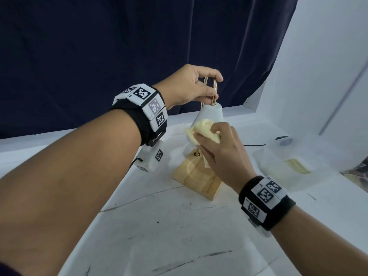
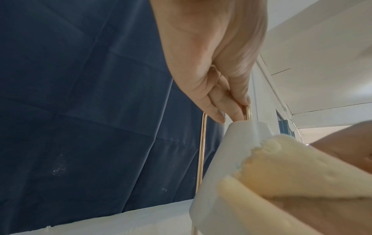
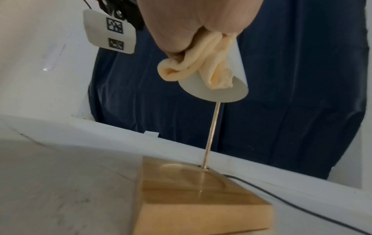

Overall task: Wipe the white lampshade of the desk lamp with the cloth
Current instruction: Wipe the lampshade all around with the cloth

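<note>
Lampshade (image 1: 209, 114): white, cone-shaped, narrow end up, wide mouth tilted down; hangs from the gold loop directly above the lamp base.
Gold loop (image 1: 214, 90): thin brass tube bent into an arch, at the very top of the lamp, high above the base.
Lamp base (image 1: 196, 176): pale wooden block, flat on the tabletop, with a slim gold stem (image 3: 211, 135) rising from it.
Cloth (image 1: 203, 131): pale yellow, soft, bunched; pressed against the lampshade's near side, above the base.

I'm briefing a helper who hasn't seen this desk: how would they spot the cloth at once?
Find the desk lamp with the wooden base on the white table. Its white lampshade hangs from a gold arm. The cloth is the pale yellow bundle the right hand presses against that shade, the only soft, crumpled thing there.
</note>
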`<action>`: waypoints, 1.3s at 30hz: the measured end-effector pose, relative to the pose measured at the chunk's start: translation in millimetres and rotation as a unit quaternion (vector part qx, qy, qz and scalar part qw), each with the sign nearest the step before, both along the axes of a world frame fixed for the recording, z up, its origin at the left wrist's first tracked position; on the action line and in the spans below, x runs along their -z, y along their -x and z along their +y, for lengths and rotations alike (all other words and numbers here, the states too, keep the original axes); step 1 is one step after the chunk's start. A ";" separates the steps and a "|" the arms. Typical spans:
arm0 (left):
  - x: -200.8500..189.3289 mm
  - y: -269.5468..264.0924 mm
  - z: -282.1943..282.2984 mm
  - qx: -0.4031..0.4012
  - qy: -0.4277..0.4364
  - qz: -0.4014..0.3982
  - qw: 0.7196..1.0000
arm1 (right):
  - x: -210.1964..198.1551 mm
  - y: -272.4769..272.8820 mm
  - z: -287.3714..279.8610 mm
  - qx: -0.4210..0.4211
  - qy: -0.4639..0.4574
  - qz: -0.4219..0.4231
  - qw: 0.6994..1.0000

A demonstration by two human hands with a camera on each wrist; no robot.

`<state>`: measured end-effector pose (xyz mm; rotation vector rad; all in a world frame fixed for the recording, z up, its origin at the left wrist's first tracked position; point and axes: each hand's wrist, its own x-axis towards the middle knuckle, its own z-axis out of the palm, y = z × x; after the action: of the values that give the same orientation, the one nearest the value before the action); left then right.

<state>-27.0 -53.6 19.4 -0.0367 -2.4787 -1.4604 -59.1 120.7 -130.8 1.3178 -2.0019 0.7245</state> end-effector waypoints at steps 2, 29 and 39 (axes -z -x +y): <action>-0.3 0.8 -0.1 0.000 0.005 -0.001 1.000 | -10.9 5.4 -3.9 0.018 0.035 -0.013 0.999; -17.0 6.9 -0.6 -0.032 0.127 -0.002 0.991 | -67.5 43.3 5.9 -0.011 0.125 -0.315 0.941; -18.0 6.2 7.3 -0.064 0.159 -0.015 0.985 | -109.6 77.1 -3.7 -0.124 -0.006 -0.490 0.863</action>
<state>-33.2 -46.3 37.3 0.0816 -2.6593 -1.0107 -136.2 116.9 -21.2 1.3563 -2.5823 1.7827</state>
